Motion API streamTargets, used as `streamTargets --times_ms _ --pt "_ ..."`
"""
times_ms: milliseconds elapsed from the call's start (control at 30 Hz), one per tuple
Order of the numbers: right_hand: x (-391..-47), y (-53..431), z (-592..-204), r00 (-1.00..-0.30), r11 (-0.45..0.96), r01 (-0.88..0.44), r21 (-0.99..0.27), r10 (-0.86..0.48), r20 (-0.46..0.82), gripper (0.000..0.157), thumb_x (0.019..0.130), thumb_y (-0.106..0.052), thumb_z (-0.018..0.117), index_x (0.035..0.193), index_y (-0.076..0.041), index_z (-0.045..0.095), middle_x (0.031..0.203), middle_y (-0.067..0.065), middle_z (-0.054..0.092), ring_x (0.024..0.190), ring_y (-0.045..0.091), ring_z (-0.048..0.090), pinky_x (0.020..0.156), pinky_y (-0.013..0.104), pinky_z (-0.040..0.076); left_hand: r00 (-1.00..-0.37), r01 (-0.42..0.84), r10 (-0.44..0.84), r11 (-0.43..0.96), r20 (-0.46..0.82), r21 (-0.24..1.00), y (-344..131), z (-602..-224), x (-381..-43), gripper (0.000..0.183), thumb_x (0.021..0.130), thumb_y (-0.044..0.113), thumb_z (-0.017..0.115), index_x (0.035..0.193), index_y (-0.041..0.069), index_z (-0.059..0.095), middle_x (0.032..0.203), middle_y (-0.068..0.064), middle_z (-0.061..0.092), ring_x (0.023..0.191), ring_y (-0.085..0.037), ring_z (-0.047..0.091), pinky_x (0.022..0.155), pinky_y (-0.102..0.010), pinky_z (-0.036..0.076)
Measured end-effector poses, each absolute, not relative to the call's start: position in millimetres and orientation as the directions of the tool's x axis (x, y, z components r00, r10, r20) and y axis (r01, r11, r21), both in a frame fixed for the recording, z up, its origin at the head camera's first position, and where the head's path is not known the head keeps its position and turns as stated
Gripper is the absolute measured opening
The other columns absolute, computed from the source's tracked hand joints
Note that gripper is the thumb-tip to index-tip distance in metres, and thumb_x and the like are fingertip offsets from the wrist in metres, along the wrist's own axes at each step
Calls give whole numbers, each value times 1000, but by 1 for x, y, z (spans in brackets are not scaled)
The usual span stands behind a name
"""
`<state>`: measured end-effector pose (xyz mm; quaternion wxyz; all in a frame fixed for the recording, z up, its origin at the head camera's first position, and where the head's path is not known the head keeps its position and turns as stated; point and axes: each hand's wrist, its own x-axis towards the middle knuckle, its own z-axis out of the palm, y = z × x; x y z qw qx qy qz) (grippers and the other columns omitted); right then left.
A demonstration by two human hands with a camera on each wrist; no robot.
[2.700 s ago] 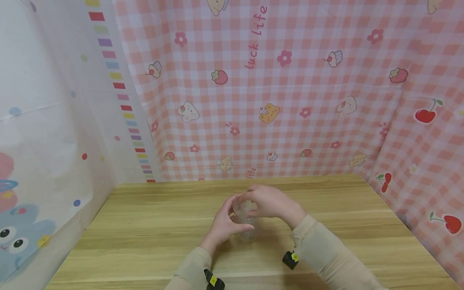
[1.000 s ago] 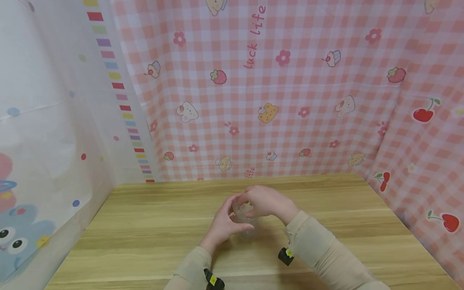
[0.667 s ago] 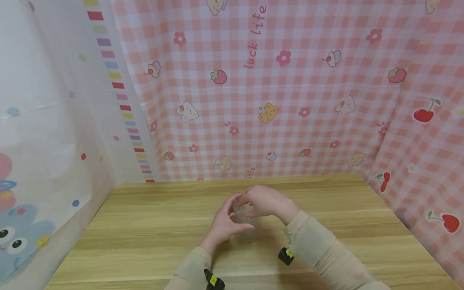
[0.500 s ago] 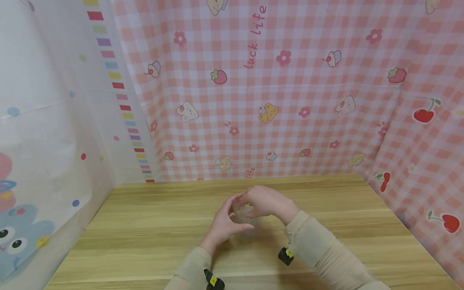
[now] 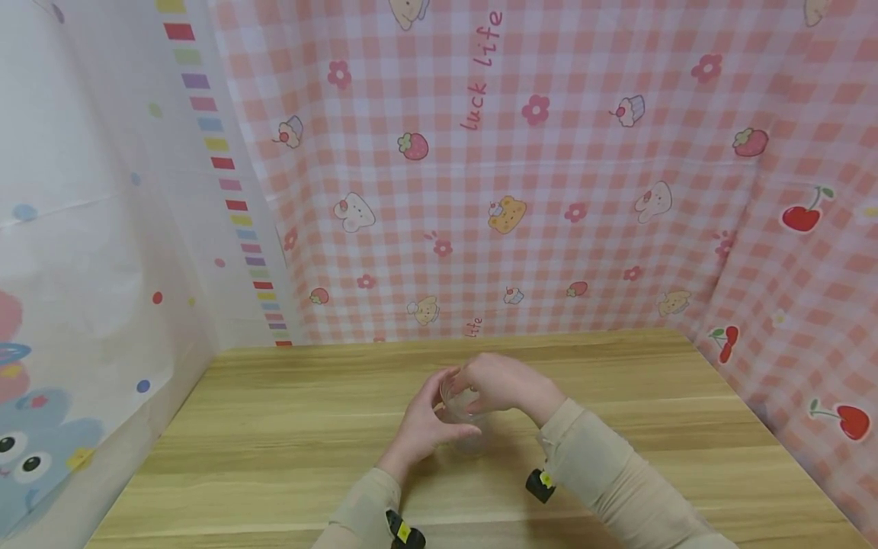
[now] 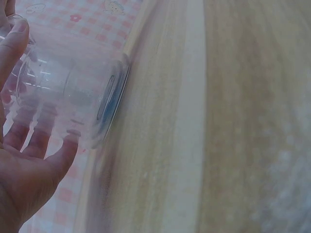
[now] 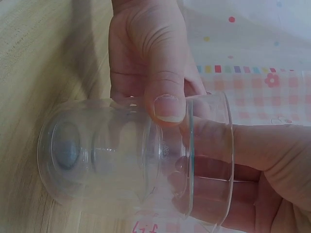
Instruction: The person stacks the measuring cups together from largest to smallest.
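Two clear, see-through cups are nested together, the outer one (image 7: 112, 160) with a rounded base and the inner one (image 7: 224, 121) with its rim standing a little above the outer rim. They are upright near the middle of the table; whether the base touches the wood I cannot tell. My left hand (image 5: 420, 428) curls round the outer cup from the left, thumb in front. From above right, my right hand (image 5: 504, 385) grips the top part near the rims, and its fingers show through the clear wall in the right wrist view. Part of the rims is hidden by the hands.
The pale wood-grain table (image 5: 274, 442) runs back to a pink checked cloth (image 5: 549, 252) hung behind. A white printed cloth (image 5: 103, 191) hangs on the left. A small black wrist camera (image 5: 540, 486) sits below the right sleeve, another (image 5: 406, 532) on the left sleeve.
The right forearm and hand have shifted slightly to the left since the earliest frame. The left hand and the nested cups look almost still.
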<state>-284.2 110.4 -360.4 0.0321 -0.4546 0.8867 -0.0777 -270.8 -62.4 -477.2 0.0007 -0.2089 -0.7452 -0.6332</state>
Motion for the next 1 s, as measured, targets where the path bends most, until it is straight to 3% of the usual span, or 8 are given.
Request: streamTargets --times_ms 733,1000 --pt "-286 106 -366 -635 634 -760 -144 -771 -44 29 81 -8 81 109 -14 77 107 -3 73 100 15 67 88 30 54 -909 323 316 118 273 939 -64 -478 -270 91 71 12 91 148 15 41 145 -4 48 132 -28 47 104 -47 44" --pt "-285 106 -367 -655 655 -742 -147 -754 -50 30 81 -9 82 110 -14 77 108 -3 73 103 16 66 90 31 54 -912 317 313 128 265 940 -64 -477 -270 92 70 12 91 148 17 42 142 -2 50 126 -24 51 99 -40 48"
